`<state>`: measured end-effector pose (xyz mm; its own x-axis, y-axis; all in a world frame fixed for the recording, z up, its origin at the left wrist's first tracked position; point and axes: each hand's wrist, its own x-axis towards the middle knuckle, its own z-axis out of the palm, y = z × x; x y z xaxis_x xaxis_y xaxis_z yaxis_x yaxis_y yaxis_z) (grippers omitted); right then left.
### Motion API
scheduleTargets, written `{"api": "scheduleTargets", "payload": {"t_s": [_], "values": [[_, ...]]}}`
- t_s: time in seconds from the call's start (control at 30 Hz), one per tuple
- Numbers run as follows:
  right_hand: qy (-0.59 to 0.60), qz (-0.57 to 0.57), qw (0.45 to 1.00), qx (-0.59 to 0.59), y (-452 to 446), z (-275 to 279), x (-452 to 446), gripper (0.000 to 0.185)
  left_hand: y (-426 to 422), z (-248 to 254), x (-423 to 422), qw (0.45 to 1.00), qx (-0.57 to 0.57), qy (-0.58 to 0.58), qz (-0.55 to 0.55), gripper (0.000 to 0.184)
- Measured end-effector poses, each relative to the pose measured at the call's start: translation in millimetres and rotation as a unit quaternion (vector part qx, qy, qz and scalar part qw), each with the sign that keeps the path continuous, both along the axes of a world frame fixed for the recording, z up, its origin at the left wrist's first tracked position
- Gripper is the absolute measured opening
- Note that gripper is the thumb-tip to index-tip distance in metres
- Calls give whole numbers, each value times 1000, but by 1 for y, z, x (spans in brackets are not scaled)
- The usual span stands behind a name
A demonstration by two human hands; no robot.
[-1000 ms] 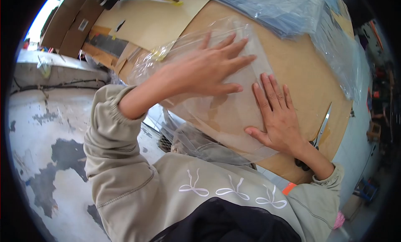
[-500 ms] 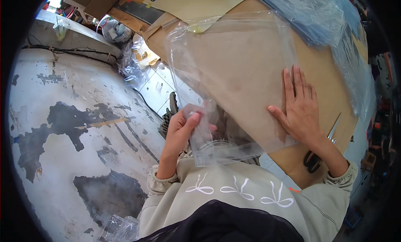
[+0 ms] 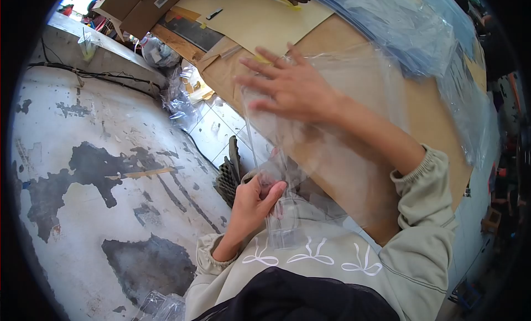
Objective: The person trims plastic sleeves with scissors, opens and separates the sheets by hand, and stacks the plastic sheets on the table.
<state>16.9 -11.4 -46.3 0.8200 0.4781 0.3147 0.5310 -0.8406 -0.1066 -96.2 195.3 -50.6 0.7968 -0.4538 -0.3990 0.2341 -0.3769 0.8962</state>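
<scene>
A clear plastic bag lies partly on the brown table surface, its near end hanging over the edge towards my lap. My left hand pinches the left side of the bag between thumb and fingers. Over the bag's far left corner is my right hand, palm down with its fingers spread and slightly blurred. Whether that palm presses on the plastic I cannot tell. My right forearm crosses above the bag.
A stack of clear bluish plastic sheets covers the far right of the table. Beyond the bag lie a cream sheet and a dark flat panel. A cardboard box stands far left. A peeling white surface is at left.
My right hand has swept from the bag's right edge to its far left corner. The scissors that showed at right are now out of sight. The left hand keeps its pinch.
</scene>
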Motion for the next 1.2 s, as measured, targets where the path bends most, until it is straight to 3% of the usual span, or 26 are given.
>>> {"api": "scheduleTargets", "payload": {"t_s": [0.2,0.3,0.33,0.47,0.57,0.63,0.7,0.77,0.83,0.93,1.07,1.2], "values": [[-25,-25,999,22,-8,-14,11,59,5,-6,9,998,-8,40,-39,17],[-38,-47,997,52,-12,-13,11,61,-13,-11,17,985,-143,7,95,18],[-50,-49,996,48,-13,-11,11,62,-14,-8,25,973,-189,59,120,17],[-11,-114,993,-36,-33,18,-3,66,-3,3,59,993,-42,-66,92,13],[-41,-200,979,-10,-66,23,-17,65,18,22,87,986,98,-133,25,18],[-60,-213,975,-16,-77,11,-26,65,11,35,100,882,237,-407,27,35],[-71,-224,972,-12,-78,3,-32,64,-18,49,122,757,298,-581,-10,57],[-77,-236,969,6,-76,0,-34,63,-52,48,147,780,178,-578,-161,64],[-69,-209,975,-22,-77,4,-40,63,-89,31,161,721,138,-618,-283,64],[-25,-224,974,-29,-84,6,-48,65,-105,13,165,715,190,-586,-331,67],[47,-259,964,23,-94,3,-58,72,-106,15,166,731,207,-565,-322,66],[70,-297,952,3,-99,4,-70,80,-110,17,167,752,202,-549,-303,66]]}}
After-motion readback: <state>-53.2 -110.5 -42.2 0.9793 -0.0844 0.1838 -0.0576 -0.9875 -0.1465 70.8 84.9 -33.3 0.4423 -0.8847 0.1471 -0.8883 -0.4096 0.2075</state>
